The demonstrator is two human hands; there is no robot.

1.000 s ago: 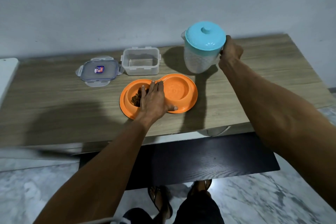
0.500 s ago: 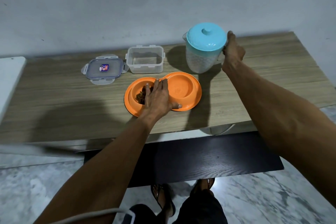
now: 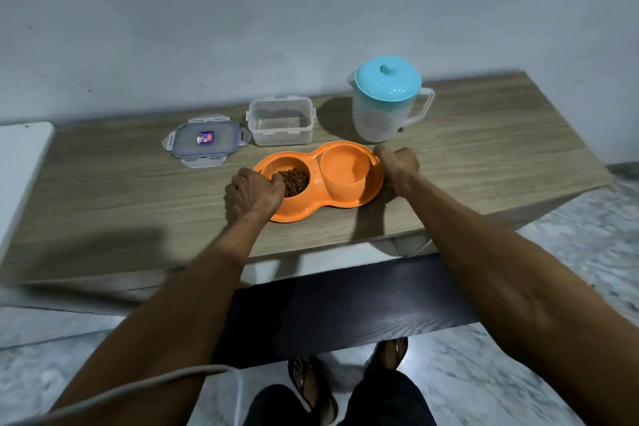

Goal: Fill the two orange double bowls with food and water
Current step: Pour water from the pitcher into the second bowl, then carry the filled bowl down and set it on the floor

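Observation:
One orange double bowl (image 3: 345,197) sits near the front edge of the wooden table (image 3: 121,190). Its left cup holds brown kibble (image 3: 295,180); its right cup (image 3: 344,168) shows only orange, and I cannot tell if water is in it. My left hand (image 3: 257,192) grips the bowl's left rim, fingers at the kibble cup. My right hand (image 3: 397,164) grips the right rim. A clear pitcher with a turquoise lid (image 3: 389,100) stands behind the bowl, untouched. Only this one double bowl is in view.
A clear plastic food box (image 3: 280,121) stands open behind the bowl, its clip lid (image 3: 207,141) lying to the left. A white surface (image 3: 17,176) borders the table's left end. A dark bench (image 3: 345,301) sits under the table; my sandalled feet (image 3: 345,380) are on marble floor.
My right hand let go of the pitcher handle and came down to the bowl's right rim. My left hand shifted from flat over the bowl's middle to gripping its left rim.

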